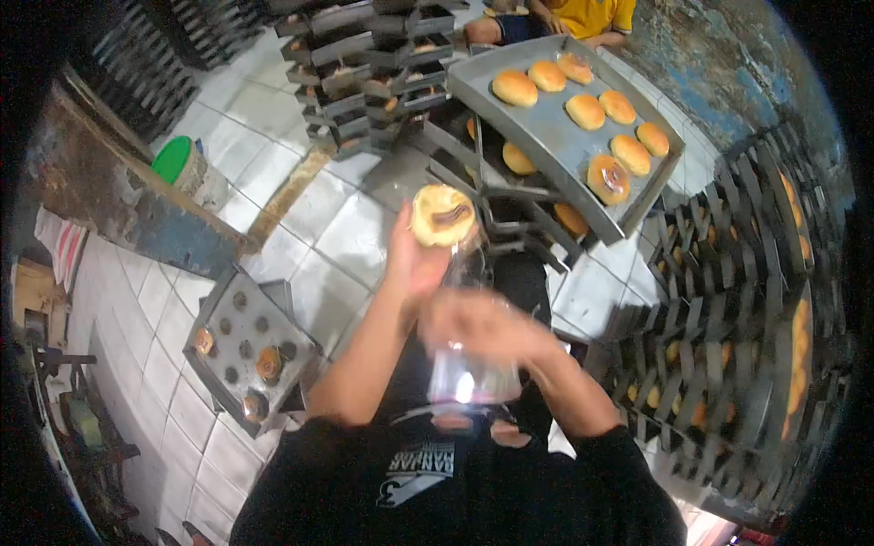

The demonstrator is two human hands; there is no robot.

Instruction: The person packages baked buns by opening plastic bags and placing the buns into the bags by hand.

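White-tiled floor (350, 223) w/ stacked racks around. Nearest: R hand (478, 328) blurred over the lap, near a clear plastic item (473, 373); can't tell if it's grasping. L hand (414, 259) holds an open-faced bun (443, 216) w/ a dark streak on top, up in front of the body. Off to the L, low tray (232, 318) on floor w/ a few buns (269, 364). Farther, R of the held bun: tilted metal tray (555, 123) w/ golden buns (584, 112), atop more trays. Beyond it, person in yellow top (596, 20).
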